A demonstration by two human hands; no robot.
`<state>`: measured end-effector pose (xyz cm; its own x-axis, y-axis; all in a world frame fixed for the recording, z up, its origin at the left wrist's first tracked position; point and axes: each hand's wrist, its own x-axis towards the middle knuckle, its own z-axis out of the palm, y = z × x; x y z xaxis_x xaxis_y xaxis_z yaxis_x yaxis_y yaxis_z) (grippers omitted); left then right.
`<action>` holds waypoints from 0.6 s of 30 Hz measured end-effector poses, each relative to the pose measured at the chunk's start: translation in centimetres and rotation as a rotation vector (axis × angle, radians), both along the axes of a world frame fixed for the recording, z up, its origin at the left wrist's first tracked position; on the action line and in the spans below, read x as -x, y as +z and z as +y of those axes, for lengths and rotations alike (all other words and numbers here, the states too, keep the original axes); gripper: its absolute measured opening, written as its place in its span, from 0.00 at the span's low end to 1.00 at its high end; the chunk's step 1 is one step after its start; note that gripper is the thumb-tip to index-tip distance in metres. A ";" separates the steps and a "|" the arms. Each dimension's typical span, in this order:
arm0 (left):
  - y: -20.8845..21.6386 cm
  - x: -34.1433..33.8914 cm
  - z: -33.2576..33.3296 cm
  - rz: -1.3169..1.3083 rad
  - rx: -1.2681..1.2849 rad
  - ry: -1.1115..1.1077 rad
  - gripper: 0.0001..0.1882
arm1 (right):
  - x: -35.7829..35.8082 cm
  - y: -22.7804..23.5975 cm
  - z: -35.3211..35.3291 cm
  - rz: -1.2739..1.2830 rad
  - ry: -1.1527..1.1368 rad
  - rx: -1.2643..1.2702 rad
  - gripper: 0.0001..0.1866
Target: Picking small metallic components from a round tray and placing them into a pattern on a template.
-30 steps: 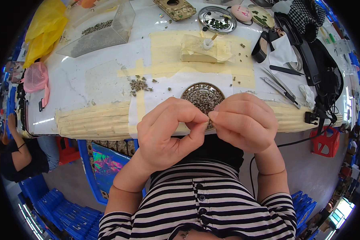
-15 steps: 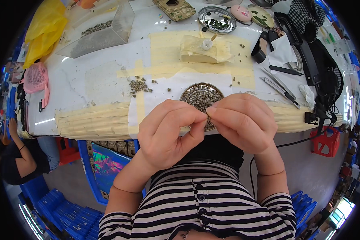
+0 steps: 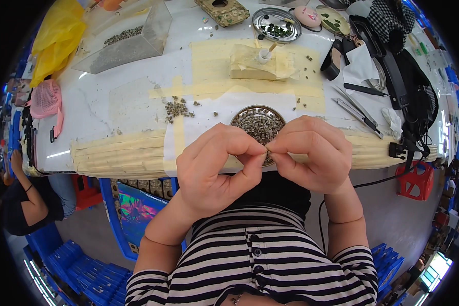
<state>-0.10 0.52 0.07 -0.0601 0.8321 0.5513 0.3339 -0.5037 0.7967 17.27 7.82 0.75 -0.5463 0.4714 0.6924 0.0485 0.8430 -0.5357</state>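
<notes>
Your left hand and right hand meet just above the near edge of the table, thumb and forefinger of each pressed together on one tiny grey-green piece held between the two pinches. It is too small to make out its shape (a bead or a small metal part, I cannot tell which). Your other fingers curl loosely inward.

Directly behind your fingertips, near the table's front edge, sits a round dish heaped with similar small pieces. A loose scatter of them lies left of the dish, toward the middle of the table, on the taped paper cover.

Judging by its size, the piece is very light and probably hard, so it takes no force to hold but slips away easily. Take it by its ends with the fingertip pads, not the nails, and keep it over the dish.

Tweezers lie near the right edge, and a clear box of grey bits stands at the far left corner.
</notes>
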 end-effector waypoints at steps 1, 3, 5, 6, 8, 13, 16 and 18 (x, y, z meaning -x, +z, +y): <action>-0.1 0.0 0.0 -0.022 0.013 -0.001 0.10 | 0.1 0.0 0.0 0.000 -0.021 -0.054 0.15; -0.3 0.0 -0.1 -0.011 0.013 0.012 0.09 | 0.1 -0.2 0.0 -0.010 -0.067 -0.185 0.14; -0.2 0.0 -0.3 -0.131 0.140 -0.014 0.07 | 0.1 -0.3 0.1 -0.025 -0.098 -0.291 0.14; 0.0 -0.2 -0.8 -0.256 0.270 -0.045 0.07 | 0.1 -0.4 0.2 -0.028 -0.104 -0.318 0.14; 0.6 -0.2 -1.2 -0.461 0.464 -0.109 0.06 | 0.2 -0.4 0.1 -0.023 -0.083 -0.265 0.14; 1.1 -0.1 -1.0 -0.697 0.572 -0.203 0.06 | 0.6 -0.4 -0.1 -0.007 -0.096 -0.163 0.14; 1.2 -0.1 -1.0 -0.654 0.585 -0.165 0.07 | 0.6 -0.4 -0.2 -0.016 -0.118 -0.163 0.14; 1.1 -0.1 -0.9 -0.648 0.580 -0.154 0.07 | 0.6 -0.4 -0.2 -0.019 -0.123 -0.162 0.15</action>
<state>0.03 -0.35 1.16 -0.0782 0.9949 -0.0639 -0.3104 0.0366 0.9499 16.64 7.62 0.33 -0.5050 0.4190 0.7546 0.1653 0.9050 -0.3919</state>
